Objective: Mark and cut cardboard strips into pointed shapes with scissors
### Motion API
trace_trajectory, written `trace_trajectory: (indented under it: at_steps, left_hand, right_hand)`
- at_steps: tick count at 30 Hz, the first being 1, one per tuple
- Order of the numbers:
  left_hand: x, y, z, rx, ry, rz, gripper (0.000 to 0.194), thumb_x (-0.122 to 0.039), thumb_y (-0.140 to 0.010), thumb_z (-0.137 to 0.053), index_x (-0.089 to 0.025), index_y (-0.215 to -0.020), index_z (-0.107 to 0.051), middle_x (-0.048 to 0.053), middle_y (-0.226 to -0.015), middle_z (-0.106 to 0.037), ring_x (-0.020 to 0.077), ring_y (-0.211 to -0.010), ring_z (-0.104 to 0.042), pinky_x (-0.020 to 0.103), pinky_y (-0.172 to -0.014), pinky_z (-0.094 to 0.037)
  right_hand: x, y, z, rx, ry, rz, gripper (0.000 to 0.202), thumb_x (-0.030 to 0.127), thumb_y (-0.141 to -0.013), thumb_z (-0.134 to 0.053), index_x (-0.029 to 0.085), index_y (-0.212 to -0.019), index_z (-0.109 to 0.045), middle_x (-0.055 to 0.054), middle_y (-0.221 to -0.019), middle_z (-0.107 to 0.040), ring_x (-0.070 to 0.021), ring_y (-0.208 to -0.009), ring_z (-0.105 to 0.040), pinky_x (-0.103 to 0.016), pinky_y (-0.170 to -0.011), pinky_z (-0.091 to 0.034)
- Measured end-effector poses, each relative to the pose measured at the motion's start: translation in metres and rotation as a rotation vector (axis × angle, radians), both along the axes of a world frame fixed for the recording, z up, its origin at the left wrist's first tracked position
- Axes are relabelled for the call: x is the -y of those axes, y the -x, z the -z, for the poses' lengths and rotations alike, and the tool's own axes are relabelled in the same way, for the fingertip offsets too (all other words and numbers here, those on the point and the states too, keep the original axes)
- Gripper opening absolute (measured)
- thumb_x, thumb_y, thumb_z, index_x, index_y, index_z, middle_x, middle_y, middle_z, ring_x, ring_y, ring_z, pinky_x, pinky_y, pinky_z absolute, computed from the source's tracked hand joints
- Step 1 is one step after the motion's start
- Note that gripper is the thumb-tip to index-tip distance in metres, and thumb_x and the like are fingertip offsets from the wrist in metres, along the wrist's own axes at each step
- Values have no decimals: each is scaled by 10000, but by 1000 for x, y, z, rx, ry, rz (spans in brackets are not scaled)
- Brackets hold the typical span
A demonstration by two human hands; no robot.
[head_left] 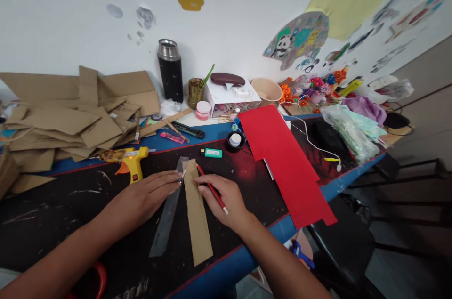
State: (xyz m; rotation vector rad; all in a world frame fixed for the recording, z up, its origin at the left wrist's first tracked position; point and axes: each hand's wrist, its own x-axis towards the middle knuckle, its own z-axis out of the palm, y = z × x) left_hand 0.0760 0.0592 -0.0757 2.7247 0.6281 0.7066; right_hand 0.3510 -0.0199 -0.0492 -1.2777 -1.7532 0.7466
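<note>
Cardboard strip [199,228] lay between both hands, apparently already cut out, its long edges uneven; no pencil line could be made out. Left of the strip, the left hand [155,193], fingers extended and close together, rested on a clear ruler [164,226]; right of it, the right hand [226,197] pinched a red pencil [216,194].

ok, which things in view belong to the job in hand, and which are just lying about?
In use: strip, ruler under left hand, pencil in right hand.

Lying about, apparently: glue gun, thermos, bowl, red sheet.
</note>
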Motion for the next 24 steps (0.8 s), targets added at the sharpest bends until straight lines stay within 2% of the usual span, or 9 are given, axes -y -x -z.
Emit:
trace_trajectory:
  at_steps: [10,14,17,20,24]
  left_hand:
    - [1,3,5,-6,5,-3,397,-175,-1122,-489,-236,-1410,-755,78,-1484,-764,219,-1371,-727,398,-1161,-615]
    - [1,1,5,23,-41,-14,381,-180,-1133,-467,-208,-1366,-767,97,-1454,-778,224,-1338,-749,400,-1144,-626]
    - [1,0,3,12,-88,-12,372,-190,-1147,-451,-182,-1342,-767,111,-1434,-786,221,-1315,-761,384,-1136,-627]
    - [0,-1,1,5,-111,-8,364,-199,-1153,-452,-168,-1325,-770,116,-1403,-800,218,-1295,-770,367,-1116,-635]
    - [0,-1,-1,31,-77,-8,346,-195,-1135,-493,-173,-1327,-781,110,-1406,-801,220,-1304,-764,359,-1122,-627]
  right_hand:
    - [-4,8,-3,-97,-5,91,189,263,-1111,-627,252,-1168,-807,-63,-1144,-866,-229,-1050,-835,-338,-960,-648]
    - [-11,17,-7,-218,44,150,172,309,-1098,-663,253,-1134,-821,-51,-1082,-873,-229,-1002,-837,-335,-931,-662]
    - [-17,27,-2,-317,90,177,196,374,-1097,-671,250,-1134,-819,-48,-1037,-865,-227,-962,-836,-336,-921,-668]
    - [-20,35,7,-346,110,194,270,452,-1108,-647,236,-1136,-808,-51,-965,-841,-208,-832,-810,-317,-822,-666]
    - [-17,37,13,-382,124,247,399,549,-1107,-629,213,-965,-789,-36,-790,-777,-167,-637,-697,-272,-625,-581]
